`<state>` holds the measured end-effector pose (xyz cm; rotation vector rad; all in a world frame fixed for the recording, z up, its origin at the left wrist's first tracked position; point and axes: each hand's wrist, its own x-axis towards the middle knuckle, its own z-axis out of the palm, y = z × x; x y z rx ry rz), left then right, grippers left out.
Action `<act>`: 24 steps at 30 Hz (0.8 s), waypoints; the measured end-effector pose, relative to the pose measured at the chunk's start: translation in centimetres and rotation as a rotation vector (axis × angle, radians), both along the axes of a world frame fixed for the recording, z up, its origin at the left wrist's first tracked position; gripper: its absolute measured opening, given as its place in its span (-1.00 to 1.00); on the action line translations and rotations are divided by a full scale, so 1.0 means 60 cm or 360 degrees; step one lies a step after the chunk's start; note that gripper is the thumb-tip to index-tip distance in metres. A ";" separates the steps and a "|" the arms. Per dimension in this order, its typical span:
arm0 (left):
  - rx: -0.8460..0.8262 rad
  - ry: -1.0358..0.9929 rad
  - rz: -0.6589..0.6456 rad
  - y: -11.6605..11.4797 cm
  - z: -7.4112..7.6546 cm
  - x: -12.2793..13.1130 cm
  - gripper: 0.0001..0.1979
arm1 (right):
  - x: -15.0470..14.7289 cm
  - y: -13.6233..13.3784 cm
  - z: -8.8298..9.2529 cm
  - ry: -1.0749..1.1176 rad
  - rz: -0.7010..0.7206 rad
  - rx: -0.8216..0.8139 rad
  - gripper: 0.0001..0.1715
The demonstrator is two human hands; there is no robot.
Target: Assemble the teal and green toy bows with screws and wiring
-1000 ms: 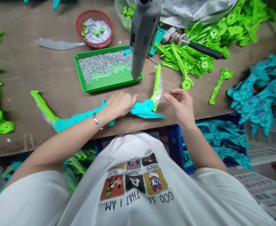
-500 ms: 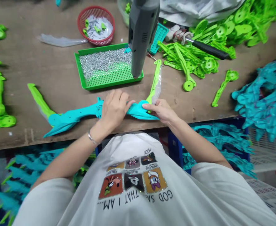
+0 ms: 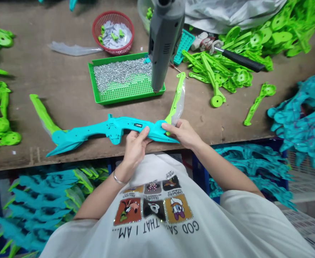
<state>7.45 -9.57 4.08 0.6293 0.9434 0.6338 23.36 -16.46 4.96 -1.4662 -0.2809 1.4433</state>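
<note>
Both my hands pinch the toy bow [image 3: 111, 129] mid-length, left hand [image 3: 134, 147] and right hand [image 3: 183, 132]; it looks light, stiff, thin-limbed.

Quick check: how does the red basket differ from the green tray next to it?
The red basket is round and deep-walled; the green tray is rectangular and shallow with a perforated floor. The red basket holds pale scraps and a few green bits; the green tray holds a heap of small silvery metal parts, piled toward its far end. The basket sits farther from the person than the tray. Both rest on the brown table, untouched by either hand.
</note>
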 end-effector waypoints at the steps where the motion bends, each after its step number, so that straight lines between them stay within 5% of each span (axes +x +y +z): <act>1: 0.0004 0.0017 0.0013 0.001 0.002 -0.002 -0.55 | 0.003 -0.005 0.003 0.0071 0.0044 0.0054 -0.42; 4: 0.0028 0.0068 0.0051 0.002 0.005 -0.012 -0.57 | 0.013 -0.019 0.008 0.0125 0.0085 0.0231 -0.34; 9: 0.0085 0.0056 0.0022 0.001 0.001 -0.023 -0.64 | 0.010 -0.032 -0.007 -0.0324 -0.0005 0.0446 -0.34; 15: 0.0080 0.0086 0.0013 0.000 -0.001 -0.030 -0.61 | 0.016 -0.047 -0.006 -0.1334 0.0405 0.0770 0.23; 18: 0.0089 0.0082 -0.0039 -0.003 -0.001 -0.033 -0.62 | 0.028 -0.044 0.002 -0.1690 0.0559 0.0884 0.17; 24: 0.0053 0.0109 -0.0080 -0.007 0.005 -0.034 -0.60 | 0.034 -0.032 0.002 -0.1839 0.0710 0.1004 0.06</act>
